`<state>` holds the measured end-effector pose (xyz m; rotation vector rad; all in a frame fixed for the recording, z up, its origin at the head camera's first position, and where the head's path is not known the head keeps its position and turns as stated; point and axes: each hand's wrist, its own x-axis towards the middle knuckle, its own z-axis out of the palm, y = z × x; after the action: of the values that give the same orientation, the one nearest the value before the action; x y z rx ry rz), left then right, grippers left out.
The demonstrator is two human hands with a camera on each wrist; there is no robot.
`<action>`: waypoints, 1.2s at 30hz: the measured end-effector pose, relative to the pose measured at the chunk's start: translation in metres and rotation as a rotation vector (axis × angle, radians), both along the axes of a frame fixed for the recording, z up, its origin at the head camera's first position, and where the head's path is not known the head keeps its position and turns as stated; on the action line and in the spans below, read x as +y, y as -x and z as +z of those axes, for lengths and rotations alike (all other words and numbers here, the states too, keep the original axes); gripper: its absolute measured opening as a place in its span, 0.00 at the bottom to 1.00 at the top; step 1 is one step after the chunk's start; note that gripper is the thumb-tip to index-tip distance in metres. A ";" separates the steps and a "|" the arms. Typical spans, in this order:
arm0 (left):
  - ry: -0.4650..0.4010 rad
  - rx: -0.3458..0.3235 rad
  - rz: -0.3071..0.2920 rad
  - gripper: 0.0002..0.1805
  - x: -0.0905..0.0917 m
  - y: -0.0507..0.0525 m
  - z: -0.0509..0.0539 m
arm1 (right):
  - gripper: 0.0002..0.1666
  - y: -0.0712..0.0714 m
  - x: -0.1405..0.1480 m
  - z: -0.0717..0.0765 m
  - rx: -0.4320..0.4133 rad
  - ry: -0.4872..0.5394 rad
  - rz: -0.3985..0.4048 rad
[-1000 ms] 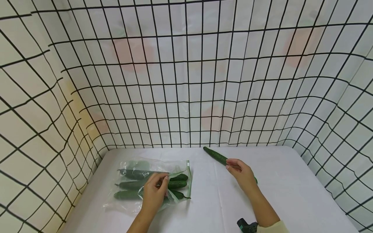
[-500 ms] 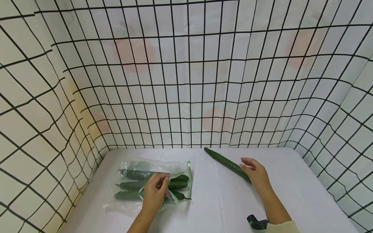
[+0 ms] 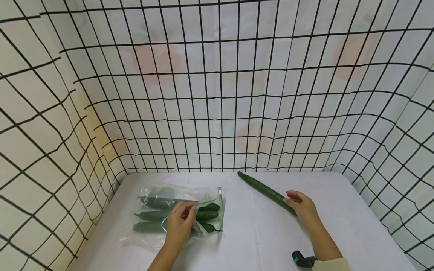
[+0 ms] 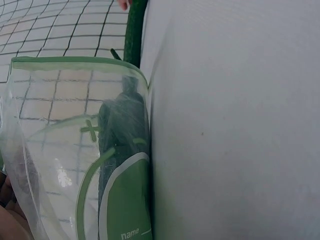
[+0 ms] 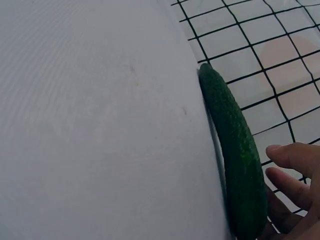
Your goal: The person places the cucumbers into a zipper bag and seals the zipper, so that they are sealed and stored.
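Observation:
A clear zip bag [image 3: 183, 190] with a green-edged mouth lies at the left of the table with several cucumbers inside. My left hand [image 3: 180, 222] pinches the upper layer of its mouth, and cucumber ends [image 3: 207, 215] show at the opening. In the left wrist view the bag [image 4: 55, 90] fills the left side. A single cucumber [image 3: 261, 187] lies slantwise on the cloth to the right of the bag. Beside its near end is my right hand [image 3: 303, 209], fingers loosely bent; in the right wrist view two fingertips stand apart from the cucumber [image 5: 240, 150], other fingers partly hidden behind it.
A white cloth covers the table [image 3: 244, 241]. Black wire grid panels [image 3: 217, 109] stand at the back and both sides. A small black device [image 3: 303, 259] sits at my right wrist, by the sleeve.
My right hand has slid right and toward me along the loose cucumber to its near end. That cucumber stays where it was, and my left hand keeps its hold on the bag.

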<state>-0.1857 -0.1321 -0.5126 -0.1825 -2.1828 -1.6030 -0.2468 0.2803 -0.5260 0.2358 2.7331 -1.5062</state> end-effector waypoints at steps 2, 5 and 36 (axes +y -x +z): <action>0.002 -0.021 0.017 0.08 0.001 0.000 0.001 | 0.33 0.000 0.002 -0.003 -0.016 -0.023 0.007; 0.001 -0.045 0.039 0.08 0.003 -0.001 0.003 | 0.34 -0.001 0.004 -0.007 -0.030 -0.032 0.013; -0.011 -0.003 0.052 0.07 0.010 -0.008 0.018 | 0.37 -0.008 0.012 -0.017 -0.098 -0.043 0.040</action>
<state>-0.1778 -0.1222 -0.4942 -0.1190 -2.1628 -1.5880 -0.2389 0.2921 -0.5429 0.2464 2.6799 -1.3886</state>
